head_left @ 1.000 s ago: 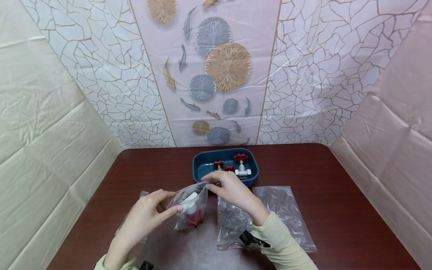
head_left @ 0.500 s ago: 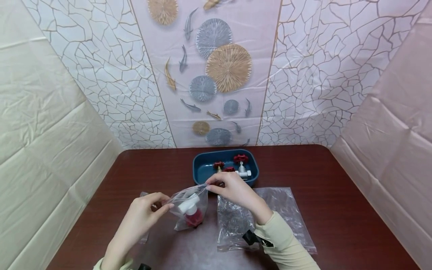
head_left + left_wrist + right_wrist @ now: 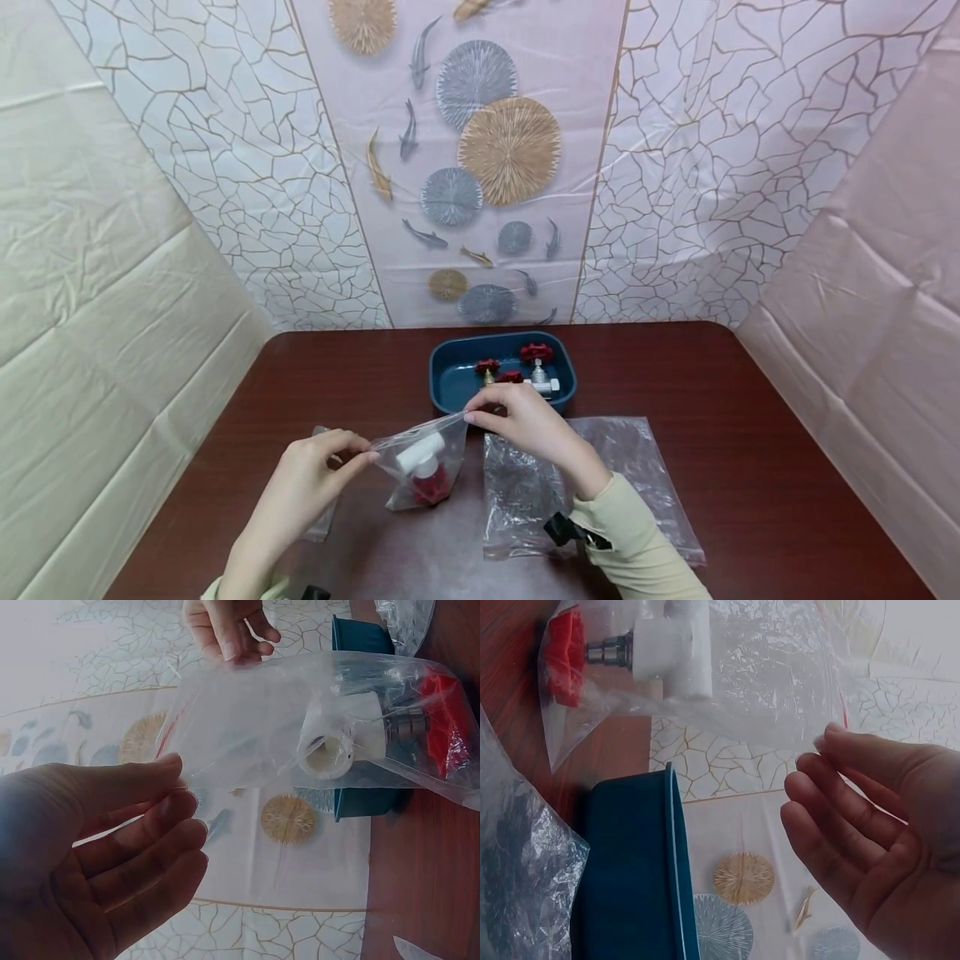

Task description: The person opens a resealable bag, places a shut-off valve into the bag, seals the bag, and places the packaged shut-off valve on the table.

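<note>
In the head view, a clear zip bag (image 3: 454,437) stands stretched between both hands. Inside it lies a white valve (image 3: 420,454) with a red handwheel (image 3: 431,485) pointing down. My left hand (image 3: 303,475) pinches the bag's left top corner between thumb and forefinger. At the opposite top corner, my right hand (image 3: 528,425) pinches the plastic the same way. A red line (image 3: 174,727) runs along the bag's mouth in the left wrist view. The right wrist view shows the valve's metal neck (image 3: 609,651) between the white body and the handwheel.
Behind the hands stands a blue tray (image 3: 453,371) holding several valves with red handwheels, including a silver valve (image 3: 540,379). To the right, a clear plastic bag (image 3: 622,467) lies flat under my right forearm. Another piece of clear plastic (image 3: 322,521) lies by my left hand.
My left hand has shifted left from the bag's opening to its corner, and my right hand has moved slightly right. The bag's mouth has gone from gaping to a taut, straight line.
</note>
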Demonstrator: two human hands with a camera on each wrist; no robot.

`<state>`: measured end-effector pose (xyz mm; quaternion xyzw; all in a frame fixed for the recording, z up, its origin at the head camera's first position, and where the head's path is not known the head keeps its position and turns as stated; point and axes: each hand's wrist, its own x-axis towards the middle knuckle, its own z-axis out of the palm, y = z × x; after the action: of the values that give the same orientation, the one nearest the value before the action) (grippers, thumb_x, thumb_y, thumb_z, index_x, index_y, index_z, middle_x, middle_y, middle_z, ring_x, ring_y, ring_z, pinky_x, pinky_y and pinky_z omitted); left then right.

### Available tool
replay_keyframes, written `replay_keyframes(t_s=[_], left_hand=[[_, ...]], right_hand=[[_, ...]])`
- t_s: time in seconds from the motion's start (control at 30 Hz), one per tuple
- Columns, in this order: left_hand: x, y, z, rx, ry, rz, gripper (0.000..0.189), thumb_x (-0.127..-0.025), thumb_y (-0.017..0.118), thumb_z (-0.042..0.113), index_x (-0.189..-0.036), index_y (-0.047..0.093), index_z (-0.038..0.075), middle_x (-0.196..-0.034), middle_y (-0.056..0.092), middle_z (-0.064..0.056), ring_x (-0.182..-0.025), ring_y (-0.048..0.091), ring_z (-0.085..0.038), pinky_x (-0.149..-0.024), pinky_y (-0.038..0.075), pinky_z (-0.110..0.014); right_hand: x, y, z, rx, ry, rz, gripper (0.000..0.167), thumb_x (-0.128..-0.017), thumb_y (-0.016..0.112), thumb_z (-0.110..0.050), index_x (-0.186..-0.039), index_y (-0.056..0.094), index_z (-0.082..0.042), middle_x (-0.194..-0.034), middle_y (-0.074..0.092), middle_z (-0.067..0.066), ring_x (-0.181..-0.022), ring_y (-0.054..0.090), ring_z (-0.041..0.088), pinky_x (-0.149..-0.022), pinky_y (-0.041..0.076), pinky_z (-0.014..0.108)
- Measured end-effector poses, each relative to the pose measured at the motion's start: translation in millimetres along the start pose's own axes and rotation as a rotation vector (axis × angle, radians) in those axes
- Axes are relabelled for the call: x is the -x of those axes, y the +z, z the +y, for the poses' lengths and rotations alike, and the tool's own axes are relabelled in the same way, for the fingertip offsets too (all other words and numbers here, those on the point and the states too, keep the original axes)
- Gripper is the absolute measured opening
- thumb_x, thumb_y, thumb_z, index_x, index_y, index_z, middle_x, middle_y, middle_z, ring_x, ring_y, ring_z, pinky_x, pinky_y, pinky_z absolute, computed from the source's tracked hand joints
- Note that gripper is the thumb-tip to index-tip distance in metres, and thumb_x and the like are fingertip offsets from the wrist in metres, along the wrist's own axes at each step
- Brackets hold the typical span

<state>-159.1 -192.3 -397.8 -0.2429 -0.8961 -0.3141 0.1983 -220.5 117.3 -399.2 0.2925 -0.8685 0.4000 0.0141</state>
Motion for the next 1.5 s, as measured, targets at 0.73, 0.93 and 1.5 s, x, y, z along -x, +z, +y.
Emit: replay_keyframes(t_s=[0.73,0.93,1.5], left_hand=[[-2.6,2.9,-5.3,-0.056,0.049,0.001,0.014,-0.085,0.081,0.012,-0.085,0.074,0.024,-0.082,0.067,0.021,-0.073,0.059,0.002,-0.065,0.051,-0.026],[-5.0,5.9,-7.0,-0.044,0.084,0.014,0.018,-0.084,0.081,0.009,-0.084,0.072,0.025,-0.083,0.064,0.022,-0.073,0.058,0.002,-0.066,0.047,-0.020],[-5.4,10.4,-11.7,0.027,0.048,0.005,0.014,-0.085,0.082,0.013,-0.090,0.073,0.023,-0.084,0.063,0.021,-0.073,0.059,0.002,-0.067,0.054,-0.028]], right_hand=[[3.2,3,5,0.069,-0.092,0.007,0.006,-0.099,0.066,-0.020,-0.102,0.071,-0.019,-0.097,0.067,-0.009,-0.076,0.054,0.006,-0.070,0.048,0.030],[3.7,4,7,0.085,-0.117,-0.002,0.005,-0.100,0.064,-0.019,-0.101,0.069,-0.018,-0.095,0.063,-0.010,-0.080,0.055,0.006,-0.072,0.049,0.030],[1.7,7,12,-0.039,-0.085,-0.040,0.010,-0.100,0.065,-0.027,-0.106,0.071,-0.022,-0.099,0.067,-0.012,-0.084,0.058,0.006,-0.070,0.050,0.028]])
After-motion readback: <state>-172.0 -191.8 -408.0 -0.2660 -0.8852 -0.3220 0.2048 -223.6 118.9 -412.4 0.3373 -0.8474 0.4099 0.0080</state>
